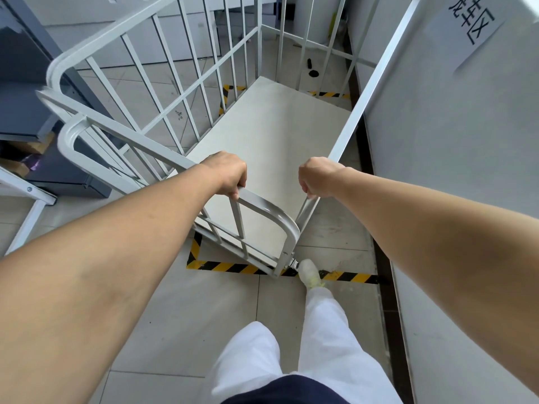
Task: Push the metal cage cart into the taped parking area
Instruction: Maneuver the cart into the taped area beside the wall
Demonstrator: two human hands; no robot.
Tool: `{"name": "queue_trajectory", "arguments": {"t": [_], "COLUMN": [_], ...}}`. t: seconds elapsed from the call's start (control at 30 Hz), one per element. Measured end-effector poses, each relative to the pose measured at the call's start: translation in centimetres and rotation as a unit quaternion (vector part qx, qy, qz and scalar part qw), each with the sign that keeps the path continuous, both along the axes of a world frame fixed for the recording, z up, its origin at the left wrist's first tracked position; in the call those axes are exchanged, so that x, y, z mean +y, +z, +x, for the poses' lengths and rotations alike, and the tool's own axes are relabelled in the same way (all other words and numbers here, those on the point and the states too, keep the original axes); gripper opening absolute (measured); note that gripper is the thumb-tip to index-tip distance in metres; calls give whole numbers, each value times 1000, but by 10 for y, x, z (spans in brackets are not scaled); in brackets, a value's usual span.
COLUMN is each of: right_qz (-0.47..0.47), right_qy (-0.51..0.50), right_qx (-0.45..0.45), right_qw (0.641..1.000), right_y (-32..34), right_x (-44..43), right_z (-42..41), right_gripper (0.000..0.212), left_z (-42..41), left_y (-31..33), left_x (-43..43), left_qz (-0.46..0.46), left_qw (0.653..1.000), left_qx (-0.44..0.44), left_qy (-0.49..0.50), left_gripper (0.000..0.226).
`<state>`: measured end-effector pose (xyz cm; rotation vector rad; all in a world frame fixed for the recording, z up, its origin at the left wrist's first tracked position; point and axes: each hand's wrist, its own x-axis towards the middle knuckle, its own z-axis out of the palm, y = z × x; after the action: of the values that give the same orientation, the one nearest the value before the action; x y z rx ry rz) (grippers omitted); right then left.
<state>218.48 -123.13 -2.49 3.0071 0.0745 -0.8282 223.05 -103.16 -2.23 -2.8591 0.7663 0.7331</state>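
Left hand [227, 173] wraps fingers around the hinged gate rail [256, 199]; right hand [318, 177] fists the side rail, steering. Metal cage cart [262, 135] sits at 12 o'clock, largely inside the yellow-black floor tape [227, 267], wall at 3 o'clock.

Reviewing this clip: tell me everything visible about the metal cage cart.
The metal cage cart is light grey painted tube with barred sides and a flat pale deck, empty. It stands beside the wall, mostly inside the yellow-black floor tape, its near corner at the tape line. The near gate panel is angled. The left hand grips the gate's top rail; the right hand grips the right-side rail.
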Motion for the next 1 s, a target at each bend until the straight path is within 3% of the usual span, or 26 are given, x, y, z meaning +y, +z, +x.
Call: {"name": "queue_trajectory", "arguments": {"t": [0.4, 0.63, 1.0], "right_qz": [1, -10, -8], "right_qy": [-8, 22, 77], "right_qx": [-15, 4, -3], "right_qw": [1000, 1000, 997], "right_y": [3, 9, 13], "right_x": [5, 1, 1], "right_z": [-5, 1, 1], "right_gripper": [25, 28, 27], "left_z": [-3, 3, 2], "left_y": [-5, -9, -8], "left_x": [7, 5, 6], "left_qz": [-39, -27, -13], "left_qw": [999, 999, 1000], "left_qx": [-13, -16, -9], "left_qy": [17, -3, 4], "left_gripper": [35, 19, 16]}}
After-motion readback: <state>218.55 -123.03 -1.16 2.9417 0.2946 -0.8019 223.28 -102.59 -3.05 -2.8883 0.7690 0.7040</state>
